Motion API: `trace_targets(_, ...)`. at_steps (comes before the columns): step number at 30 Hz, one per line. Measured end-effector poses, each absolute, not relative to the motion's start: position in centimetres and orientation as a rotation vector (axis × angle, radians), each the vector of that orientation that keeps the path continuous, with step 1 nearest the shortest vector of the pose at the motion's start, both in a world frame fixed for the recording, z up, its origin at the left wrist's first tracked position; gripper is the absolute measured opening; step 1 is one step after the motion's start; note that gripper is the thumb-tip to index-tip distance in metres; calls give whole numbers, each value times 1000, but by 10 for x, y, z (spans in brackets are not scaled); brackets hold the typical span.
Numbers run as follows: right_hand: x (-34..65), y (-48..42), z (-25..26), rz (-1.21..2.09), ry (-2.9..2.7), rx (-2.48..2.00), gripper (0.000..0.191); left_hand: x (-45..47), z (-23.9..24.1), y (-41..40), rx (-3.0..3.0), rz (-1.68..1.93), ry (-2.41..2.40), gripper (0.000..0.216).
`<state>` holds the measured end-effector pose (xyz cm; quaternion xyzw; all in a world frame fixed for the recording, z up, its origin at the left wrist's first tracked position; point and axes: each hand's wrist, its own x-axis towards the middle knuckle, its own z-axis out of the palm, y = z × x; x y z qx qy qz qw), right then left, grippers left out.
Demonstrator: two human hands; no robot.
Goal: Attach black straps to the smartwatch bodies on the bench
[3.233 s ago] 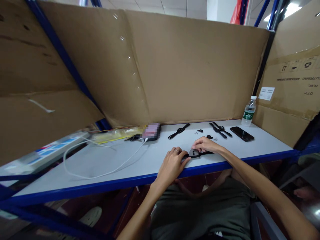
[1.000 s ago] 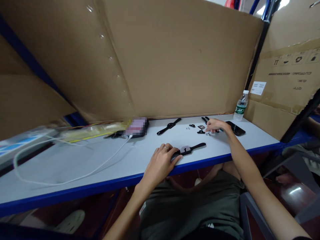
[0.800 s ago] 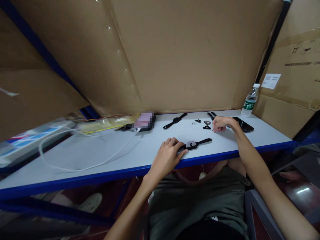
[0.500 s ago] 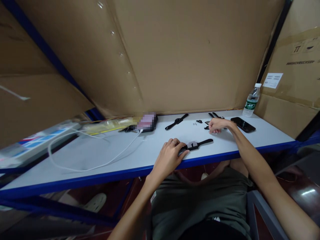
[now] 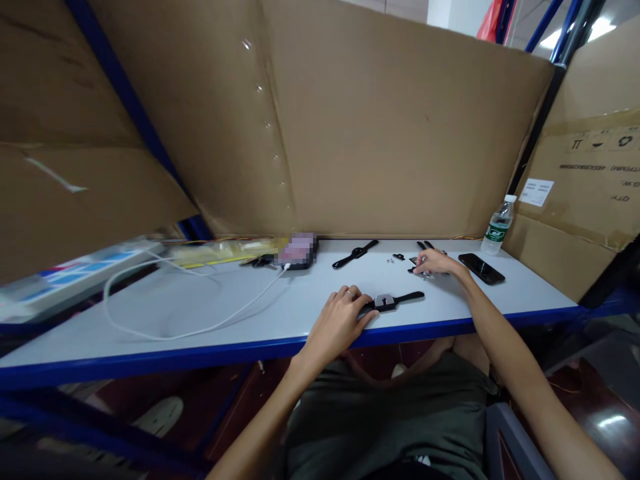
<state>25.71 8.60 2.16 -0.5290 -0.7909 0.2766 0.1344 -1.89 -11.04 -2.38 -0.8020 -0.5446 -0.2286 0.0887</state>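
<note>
A black smartwatch [image 5: 393, 301] lies face down near the front edge of the white bench [image 5: 210, 313], its grey back showing. My left hand [image 5: 340, 320] rests flat on the watch's left strap, fingers stretched out, a ring on one finger. My right hand [image 5: 434, 263] reaches farther back to a cluster of small black parts [image 5: 411, 265] and tiny screws [image 5: 389, 260], its fingers curled down in a pinch on something I cannot make out.
A second black watch [image 5: 356, 254] lies behind. A black phone [image 5: 481, 268] and a water bottle [image 5: 498, 225] stand at the right. A charging device [image 5: 298, 251] with a white cable [image 5: 200, 327] sits left. Cardboard sheets [image 5: 380, 127] wall in the bench.
My right hand left the watch and went back to the small parts, where it has shifted slightly left. My left hand has stayed on the strap. The camera tilted up.
</note>
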Motion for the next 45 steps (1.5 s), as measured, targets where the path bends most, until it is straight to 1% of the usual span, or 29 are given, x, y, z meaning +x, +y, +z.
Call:
trace_targets(6,252,87,16,838,-2258,-1527,21,-19,-24,-110,-2384,-698,-1615,22)
trace_targets(12,252,91,13,731,-2236,-1560,16,-20,-25,-110,-2388,-670,-1632,24)
trace_targets(16,247,90,14,608,-2258,-1431,20,-21,-24,-111,-2407,-663,-1634,26)
trace_targets(18,242,87,17,604,-2219,-1366,20,-21,-24,-111,-2414,-675,-1635,26)
trace_targets(21,234,77,23,743,-2136,-1268,15,-21,-24,-111,-2415,-691,-1634,25)
trace_targets(23,228,66,28,927,-2124,-1171,13,-21,-24,-111,-2413,-701,-1637,23)
trace_targets(26,219,49,35,1218,-2213,-972,12,-21,-23,-112,-2420,-700,-1652,23)
trace_targets(29,210,37,39,1364,-2317,-826,11,-21,-22,-112,-2425,-696,-1664,23)
trace_targets(36,195,28,31,1456,-2427,-781,15,-21,-23,-111,-2422,-717,-1659,22)
trace_targets(45,186,24,26,1376,-2533,-744,13,-20,-21,-112,-2414,-687,-1644,24)
